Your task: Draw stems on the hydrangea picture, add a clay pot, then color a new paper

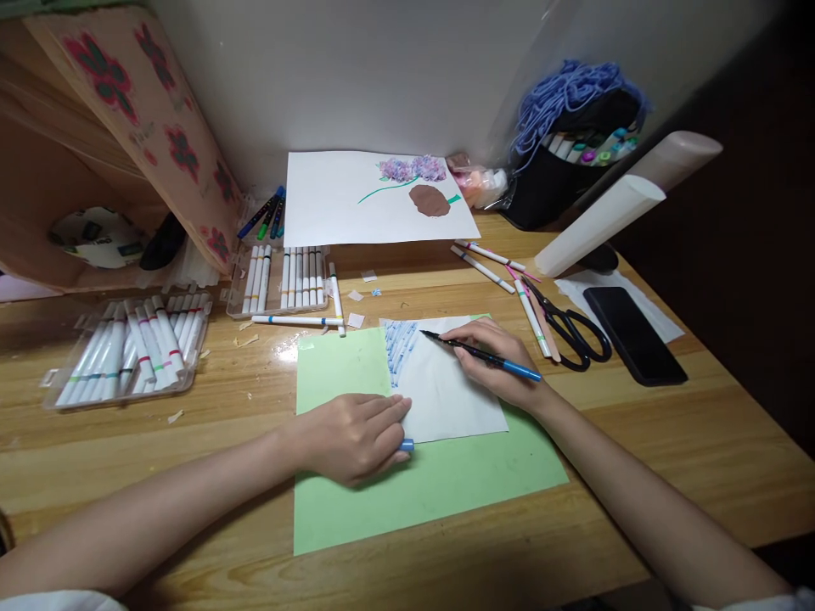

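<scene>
My right hand [500, 361] is closed around a black pen with a blue end [522, 370], its tip at the top of a white sheet [455, 399]. Blue strokes [400, 346] cover the sheet's upper left corner. Under it lies a larger green sheet [433, 492]. My left hand [360, 437] presses on the white sheet's left edge with its fingers curled, a blue cap [406, 445] showing between thumb and fingers.
Behind stand a flower drawing [331, 199] and marker trays [127, 352]. On the right are black scissors [566, 331], a phone [635, 335], a white paper roll [598, 222], loose markers [482, 270] and a black pen bag [548, 187]. A flower-painted box [159, 136] stands left.
</scene>
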`<state>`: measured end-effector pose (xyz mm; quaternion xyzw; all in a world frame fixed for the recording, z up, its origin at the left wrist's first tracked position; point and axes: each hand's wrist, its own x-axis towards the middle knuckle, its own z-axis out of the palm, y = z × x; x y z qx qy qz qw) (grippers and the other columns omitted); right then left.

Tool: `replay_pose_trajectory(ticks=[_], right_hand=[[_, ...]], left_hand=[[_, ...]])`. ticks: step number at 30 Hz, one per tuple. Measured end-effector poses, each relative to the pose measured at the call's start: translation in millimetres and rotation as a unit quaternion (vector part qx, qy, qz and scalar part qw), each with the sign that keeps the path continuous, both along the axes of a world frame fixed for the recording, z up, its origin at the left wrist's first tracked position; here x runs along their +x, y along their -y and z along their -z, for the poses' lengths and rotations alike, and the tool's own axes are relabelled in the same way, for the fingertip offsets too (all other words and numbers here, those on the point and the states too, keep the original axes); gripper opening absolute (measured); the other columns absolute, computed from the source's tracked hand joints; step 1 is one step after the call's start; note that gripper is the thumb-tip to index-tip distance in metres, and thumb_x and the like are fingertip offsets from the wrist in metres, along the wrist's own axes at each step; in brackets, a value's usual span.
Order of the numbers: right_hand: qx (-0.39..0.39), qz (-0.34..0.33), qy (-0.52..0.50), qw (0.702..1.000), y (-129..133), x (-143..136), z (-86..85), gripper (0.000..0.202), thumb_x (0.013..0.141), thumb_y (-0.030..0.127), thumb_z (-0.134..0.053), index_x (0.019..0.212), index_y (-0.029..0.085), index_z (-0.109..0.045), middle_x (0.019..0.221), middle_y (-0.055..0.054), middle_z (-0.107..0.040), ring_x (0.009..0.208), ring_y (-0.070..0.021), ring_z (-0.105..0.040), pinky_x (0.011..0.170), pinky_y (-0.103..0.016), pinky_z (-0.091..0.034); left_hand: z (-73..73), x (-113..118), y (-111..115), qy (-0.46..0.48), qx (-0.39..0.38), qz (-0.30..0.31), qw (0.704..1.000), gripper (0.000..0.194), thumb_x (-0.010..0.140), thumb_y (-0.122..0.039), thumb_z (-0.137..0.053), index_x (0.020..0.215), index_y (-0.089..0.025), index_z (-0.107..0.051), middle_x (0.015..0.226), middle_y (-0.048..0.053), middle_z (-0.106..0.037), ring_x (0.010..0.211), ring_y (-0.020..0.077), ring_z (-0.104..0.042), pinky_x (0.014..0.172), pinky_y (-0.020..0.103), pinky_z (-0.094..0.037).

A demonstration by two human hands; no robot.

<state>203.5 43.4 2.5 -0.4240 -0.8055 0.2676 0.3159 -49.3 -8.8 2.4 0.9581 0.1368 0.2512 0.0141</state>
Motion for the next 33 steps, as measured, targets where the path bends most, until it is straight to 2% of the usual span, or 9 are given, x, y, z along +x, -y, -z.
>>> replay_pose_trajectory(ticks=[3,10,17,23,27,31,33], right_hand=[[-0.019,0.0,-0.006,1.0,-3,2,3.0,0.02,0.08,0.017,-0.056,0.097,0.023,-0.066,0.089,-0.005,-0.067,0.085,-0.02,-0.06,0.076,-0.034,-0.047],[-0.102,0.051,-0.088,0.99,-7,3,12.0,0.017,0.084,0.022,-0.055,0.097,0.019,-0.065,0.098,-0.006,-0.068,0.091,-0.0193,-0.063,0.079,-0.032,-0.049],[-0.112,0.064,-0.104,0.986,-11,2,14.1,0.019,0.083,0.023,-0.055,0.1,0.021,-0.065,0.101,-0.006,-0.068,0.095,-0.0197,-0.063,0.084,-0.033,-0.049],[-0.106,0.073,-0.113,0.985,-10,3,13.3,0.019,0.083,0.024,-0.056,0.099,0.022,-0.066,0.1,-0.006,-0.068,0.094,-0.0203,-0.064,0.085,-0.034,-0.05],[-0.117,0.056,-0.122,0.984,-10,5,14.7,0.015,0.083,0.025,-0.056,0.094,0.02,-0.066,0.096,-0.006,-0.068,0.092,-0.0202,-0.064,0.084,-0.035,-0.051],[-0.122,0.088,-0.146,0.978,-10,6,16.4,0.015,0.084,0.027,-0.056,0.095,0.02,-0.064,0.095,-0.006,-0.069,0.09,-0.0199,-0.065,0.083,-0.035,-0.052],[-0.136,0.073,-0.153,0.976,-10,6,16.6,0.015,0.083,0.028,-0.057,0.093,0.019,-0.064,0.095,-0.007,-0.068,0.088,-0.0199,-0.067,0.081,-0.035,-0.053]], left_hand=[[-1.1,0,0,-0.001,-0.002,-0.002,1.0,0.028,0.093,-0.024,-0.039,0.073,-0.012,-0.054,0.098,0.017,-0.069,0.086,0.0213,-0.069,0.073,0.029,-0.058],[-2.0,0,-1,0.002,-0.01,-0.002,1.0,0.026,0.093,-0.023,-0.039,0.075,-0.011,-0.054,0.096,0.018,-0.069,0.086,0.0216,-0.069,0.074,0.03,-0.058],[-0.6,-1,0,-0.007,-0.016,0.001,1.0,0.024,0.092,-0.023,-0.039,0.077,-0.012,-0.053,0.099,0.018,-0.069,0.089,0.0216,-0.068,0.075,0.031,-0.058],[-0.9,-1,-1,-0.017,-0.025,-0.003,1.0,0.026,0.093,-0.024,-0.037,0.077,-0.011,-0.054,0.1,0.017,-0.069,0.088,0.0221,-0.068,0.074,0.031,-0.058],[-1.5,-2,-1,-0.017,-0.033,-0.002,0.999,0.026,0.093,-0.024,-0.037,0.078,-0.011,-0.054,0.1,0.017,-0.069,0.088,0.0225,-0.068,0.074,0.032,-0.058],[-0.9,-2,-1,-0.016,-0.034,0.0,0.999,0.025,0.092,-0.023,-0.038,0.077,-0.011,-0.054,0.1,0.017,-0.069,0.088,0.0228,-0.068,0.073,0.032,-0.058],[-0.4,-2,-1,-0.014,-0.033,0.0,0.999,0.025,0.092,-0.023,-0.038,0.078,-0.011,-0.054,0.1,0.017,-0.069,0.088,0.0228,-0.068,0.073,0.032,-0.058]])
